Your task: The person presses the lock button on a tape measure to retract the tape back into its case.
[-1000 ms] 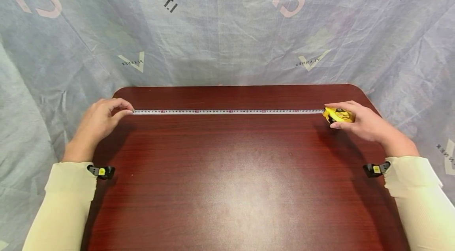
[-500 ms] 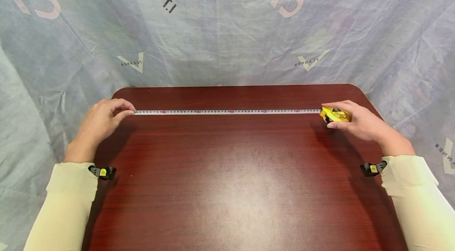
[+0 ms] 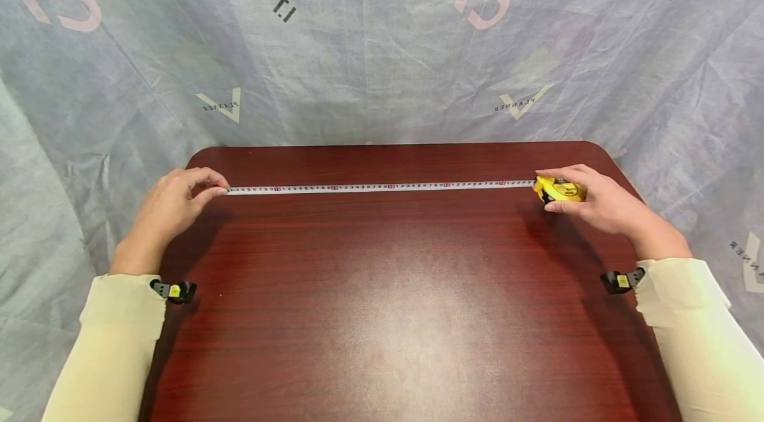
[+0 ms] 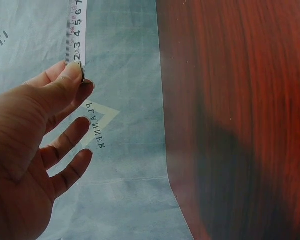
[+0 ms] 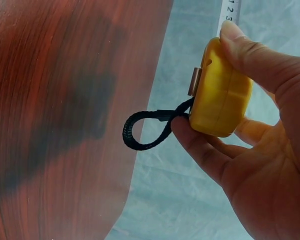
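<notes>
The likeliest trouble is the left-hand end slipping loose: the tape blade (image 3: 382, 188) hangs on a small pinch, and if no lock holds it, which the views do not show, the spring could whip it towards 3 o'clock. A fingertip beside the case mouth could then be nipped. Bringing the hands together without slack being taken up might buckle or twist the blade. The black strap loop (image 5: 127, 132), dangling from the case at about 8 o'clock in the right wrist view, could perhaps snag.

The left hand (image 3: 173, 203), at 9 o'clock, pinches the blade's end between thumb and a fingertip, its other visible fingers loosely curved and touching nothing. The right hand (image 3: 609, 203), at 3 o'clock, is clamped on the yellow case (image 3: 560, 190), digits on opposite sides and one tip right by the mouth.

The two hands are well apart, the blade stretched almost straight from 9 to 3 o'clock over the tabletop (image 3: 382, 289), its right end slightly higher in the head view. Both hands are off the surface; the printed curtain (image 3: 370, 64) hangs beyond, towards 12 o'clock
</notes>
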Tool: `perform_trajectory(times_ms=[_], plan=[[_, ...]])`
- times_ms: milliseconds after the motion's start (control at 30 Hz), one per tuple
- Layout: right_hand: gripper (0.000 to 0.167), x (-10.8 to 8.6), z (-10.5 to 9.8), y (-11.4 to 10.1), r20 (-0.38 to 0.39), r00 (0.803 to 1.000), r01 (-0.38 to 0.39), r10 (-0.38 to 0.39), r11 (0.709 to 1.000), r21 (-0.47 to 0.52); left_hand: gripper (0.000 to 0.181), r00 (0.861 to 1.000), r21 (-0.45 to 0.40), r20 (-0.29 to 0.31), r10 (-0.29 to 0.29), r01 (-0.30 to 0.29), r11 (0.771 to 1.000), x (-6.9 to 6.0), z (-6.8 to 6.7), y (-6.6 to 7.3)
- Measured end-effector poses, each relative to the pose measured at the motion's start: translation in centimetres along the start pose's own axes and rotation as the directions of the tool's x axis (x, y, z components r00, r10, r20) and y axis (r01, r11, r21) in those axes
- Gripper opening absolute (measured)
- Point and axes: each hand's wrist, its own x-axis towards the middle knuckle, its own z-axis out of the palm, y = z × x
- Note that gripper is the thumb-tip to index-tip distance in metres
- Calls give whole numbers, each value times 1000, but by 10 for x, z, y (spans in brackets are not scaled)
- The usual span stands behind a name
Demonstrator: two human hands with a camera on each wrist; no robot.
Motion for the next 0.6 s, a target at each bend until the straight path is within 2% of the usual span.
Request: perform_trajectory(times_ms=[300, 600], plan=[[62, 1, 2, 0, 8, 1000, -6, 6, 1000, 4, 9, 1000, -3, 5, -16, 16, 1000, -1, -1, 1], [63, 3, 4, -1, 3, 1000, 9, -9, 1000, 7, 7, 1000, -3, 21, 8, -8, 1000, 5, -1, 2]])
